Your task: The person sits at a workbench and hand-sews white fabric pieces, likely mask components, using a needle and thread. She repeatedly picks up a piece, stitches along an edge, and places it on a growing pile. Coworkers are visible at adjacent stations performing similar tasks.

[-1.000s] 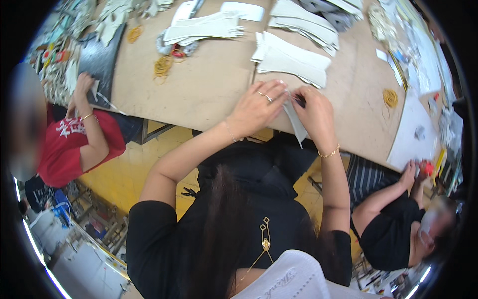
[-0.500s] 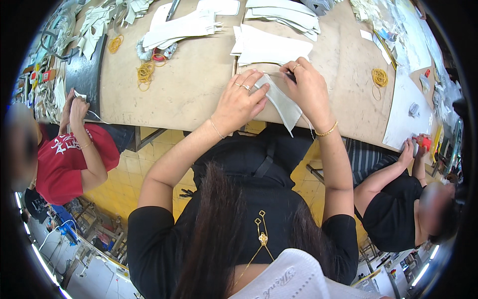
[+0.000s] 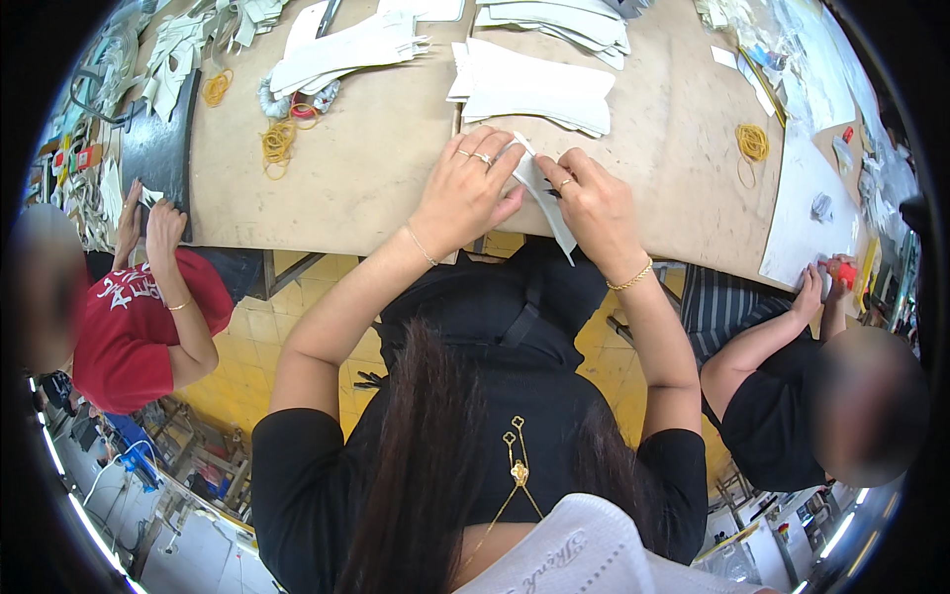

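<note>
A narrow strip of white fabric [image 3: 542, 198] hangs over the table's near edge, its lower tip pointing toward my lap. My left hand [image 3: 470, 188] pinches the strip's upper left side, thumb below and fingers on top. At its right edge, the fingers of my right hand [image 3: 597, 208] are closed around a small dark tool [image 3: 553, 193], mostly hidden, so its kind is unclear. Just beyond both hands lies a stack of white fabric pieces [image 3: 539, 84].
More white pieces [image 3: 346, 49] lie at the far left beside yellow rubber bands [image 3: 278, 146]. Another rubber band bundle [image 3: 751, 144] is on the right. Co-workers sit on both sides, one in a red shirt [image 3: 129, 337], one in black [image 3: 772, 416].
My right hand has come down and slightly left along the strip's edge. The strip has turned, now showing narrower. The view has shifted slightly.
</note>
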A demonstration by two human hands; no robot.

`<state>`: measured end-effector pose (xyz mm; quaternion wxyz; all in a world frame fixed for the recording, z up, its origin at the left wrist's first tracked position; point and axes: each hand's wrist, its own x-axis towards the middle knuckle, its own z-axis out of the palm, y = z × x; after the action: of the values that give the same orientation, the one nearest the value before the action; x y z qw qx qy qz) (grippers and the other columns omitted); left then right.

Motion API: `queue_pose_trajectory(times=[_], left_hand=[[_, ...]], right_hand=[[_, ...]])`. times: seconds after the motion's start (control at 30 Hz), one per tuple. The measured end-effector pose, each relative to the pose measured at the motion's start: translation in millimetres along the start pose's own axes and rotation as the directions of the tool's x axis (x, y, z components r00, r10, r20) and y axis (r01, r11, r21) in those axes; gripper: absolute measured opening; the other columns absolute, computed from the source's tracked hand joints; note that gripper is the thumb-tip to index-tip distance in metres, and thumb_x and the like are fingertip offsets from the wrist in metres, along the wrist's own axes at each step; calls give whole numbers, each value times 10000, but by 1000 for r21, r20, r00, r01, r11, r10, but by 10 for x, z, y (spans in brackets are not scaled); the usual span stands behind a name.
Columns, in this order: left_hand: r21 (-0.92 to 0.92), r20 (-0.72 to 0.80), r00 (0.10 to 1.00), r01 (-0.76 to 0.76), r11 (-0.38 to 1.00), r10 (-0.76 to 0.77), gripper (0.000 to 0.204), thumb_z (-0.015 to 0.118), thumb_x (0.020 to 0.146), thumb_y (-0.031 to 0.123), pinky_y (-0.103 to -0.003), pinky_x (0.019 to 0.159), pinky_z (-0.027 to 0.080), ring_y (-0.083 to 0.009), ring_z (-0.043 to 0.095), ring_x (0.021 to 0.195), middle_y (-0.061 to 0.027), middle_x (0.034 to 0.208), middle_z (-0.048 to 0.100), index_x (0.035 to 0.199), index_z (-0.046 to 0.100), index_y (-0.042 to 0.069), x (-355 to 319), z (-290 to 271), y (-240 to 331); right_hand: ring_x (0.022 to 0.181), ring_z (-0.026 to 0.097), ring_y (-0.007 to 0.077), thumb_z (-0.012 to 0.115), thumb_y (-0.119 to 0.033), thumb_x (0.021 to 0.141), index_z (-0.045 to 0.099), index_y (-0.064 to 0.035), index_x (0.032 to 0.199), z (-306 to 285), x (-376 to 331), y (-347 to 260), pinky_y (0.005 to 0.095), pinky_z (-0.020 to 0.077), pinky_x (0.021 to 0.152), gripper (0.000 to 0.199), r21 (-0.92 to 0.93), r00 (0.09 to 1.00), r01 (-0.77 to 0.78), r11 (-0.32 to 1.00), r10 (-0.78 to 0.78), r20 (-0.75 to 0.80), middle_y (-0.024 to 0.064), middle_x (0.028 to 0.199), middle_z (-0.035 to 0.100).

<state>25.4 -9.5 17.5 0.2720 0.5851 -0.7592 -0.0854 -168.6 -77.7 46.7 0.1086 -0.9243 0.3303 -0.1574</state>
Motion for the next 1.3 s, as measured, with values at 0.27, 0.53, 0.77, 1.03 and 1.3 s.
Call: queue_pose_trajectory(times=[0.27,0.53,0.77,1.03,1.3], left_hand=[[92,28,999,-46,995,44,531,734,785,237,-421,1039,425,-289,535,1205,-127,1195,590,1248,614,7,65,-47,10],[101,62,998,16,995,-22,548,736,793,262,-420,1037,423,-298,527,1212,-134,1201,575,1256,603,0,65,-56,18],[35,-81,997,-7,999,10,517,686,836,152,-456,1068,407,-333,507,1266,-161,1300,564,1310,556,-10,-60,-51,105],[-24,32,998,-55,998,56,596,644,841,82,-460,1103,387,-315,501,1318,-142,1347,579,1412,478,36,-82,-13,-34],[58,77,996,-51,997,46,524,642,857,104,-448,1089,392,-297,507,1317,-129,1349,586,1368,546,40,-56,-26,21]], right_hand=[[792,632,176,686,25,718,742,-102,1098,54,-35,-21,321,542,633,405,19,999,-36,999,36,-35,20,854,570],[797,627,163,676,-35,763,738,-108,1116,31,-25,-32,305,545,638,365,-28,1000,-15,999,15,3,15,874,571],[810,622,166,677,-70,780,721,-92,1123,48,-8,-50,302,545,642,347,-62,1000,16,998,-16,12,24,900,568],[816,642,177,653,-88,793,697,-89,1042,153,55,-133,302,546,616,253,9,1000,-3,1000,4,-30,27,908,560],[709,649,203,709,12,734,722,-100,1080,-237,-357,-65,329,528,602,364,102,999,-54,993,52,14,34,869,604]])
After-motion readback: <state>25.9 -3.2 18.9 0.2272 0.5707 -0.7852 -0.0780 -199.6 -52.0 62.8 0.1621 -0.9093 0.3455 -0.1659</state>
